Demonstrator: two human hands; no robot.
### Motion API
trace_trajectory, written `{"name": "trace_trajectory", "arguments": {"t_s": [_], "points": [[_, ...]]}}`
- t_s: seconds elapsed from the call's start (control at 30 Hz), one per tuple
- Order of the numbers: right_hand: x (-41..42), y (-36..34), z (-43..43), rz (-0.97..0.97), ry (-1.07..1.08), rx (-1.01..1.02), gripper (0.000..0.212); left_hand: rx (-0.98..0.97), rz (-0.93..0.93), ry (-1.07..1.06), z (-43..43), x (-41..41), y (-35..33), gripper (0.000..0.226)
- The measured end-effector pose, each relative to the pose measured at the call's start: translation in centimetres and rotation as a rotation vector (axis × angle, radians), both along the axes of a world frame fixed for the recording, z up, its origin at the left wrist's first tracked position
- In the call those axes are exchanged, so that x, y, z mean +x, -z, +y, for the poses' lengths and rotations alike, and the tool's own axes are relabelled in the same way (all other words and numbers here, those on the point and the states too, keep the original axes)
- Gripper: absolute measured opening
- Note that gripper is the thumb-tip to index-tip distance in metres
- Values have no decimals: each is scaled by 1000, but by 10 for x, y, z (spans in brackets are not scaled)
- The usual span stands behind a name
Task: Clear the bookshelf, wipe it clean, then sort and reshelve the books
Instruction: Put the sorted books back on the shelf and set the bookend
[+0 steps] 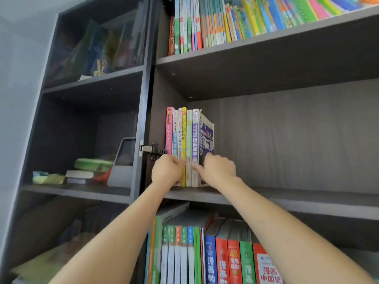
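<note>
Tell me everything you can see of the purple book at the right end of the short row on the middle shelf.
The purple book stands upright, last on the right of a short row at the left end of the dark middle shelf. Its cover, turned partly outward, bears white characters and "365". The right hand hides its lower part; whether it grips is unclear.

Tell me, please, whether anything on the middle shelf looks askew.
Yes: the purple-covered book at the row's right end is turned outward, showing its front cover while its neighbours show only spines.
</note>
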State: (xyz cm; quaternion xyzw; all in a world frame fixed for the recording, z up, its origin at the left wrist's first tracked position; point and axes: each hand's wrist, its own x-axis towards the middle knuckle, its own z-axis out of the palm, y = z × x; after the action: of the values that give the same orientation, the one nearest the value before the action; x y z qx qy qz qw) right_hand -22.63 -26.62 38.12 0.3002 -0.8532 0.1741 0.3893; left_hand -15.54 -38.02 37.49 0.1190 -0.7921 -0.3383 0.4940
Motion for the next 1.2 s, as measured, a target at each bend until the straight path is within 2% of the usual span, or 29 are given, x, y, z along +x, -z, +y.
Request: {"name": "trace_trajectory", "arguments": {"t_s": [0.07,0.17,0.2,0.27,0.33,0.43,0.6,0.73,0.87,1.2], "points": [[36,8,28,216,-50,-167,37,-2,42,24,10,19,3,42],[64,43,65,461,-216,-310,28,-25,76,20,25,54,18,40],[71,58,74,518,-283,-319,26,-27,77,13,30,66,26,38],[87,88,91,510,-415,-277,24,-16,56,1,40,91,48,35],[99,112,106,434,-512,-206,24,-3,7,-28,52,115,72,35],[121,150,115,219,-622,-42,27,47,-81,-44,70,154,118,35],[169,207,113,-264,-864,429,19,139,-265,-142,99,243,191,35],[204,256,110,-433,-983,540,16,266,-409,-163,115,312,236,33],[250,303,119,-550,-1008,648,18,337,-563,-215,123,381,275,31],[362,395,123,-845,-940,762,17,523,-685,-148,130,474,378,29]]}}
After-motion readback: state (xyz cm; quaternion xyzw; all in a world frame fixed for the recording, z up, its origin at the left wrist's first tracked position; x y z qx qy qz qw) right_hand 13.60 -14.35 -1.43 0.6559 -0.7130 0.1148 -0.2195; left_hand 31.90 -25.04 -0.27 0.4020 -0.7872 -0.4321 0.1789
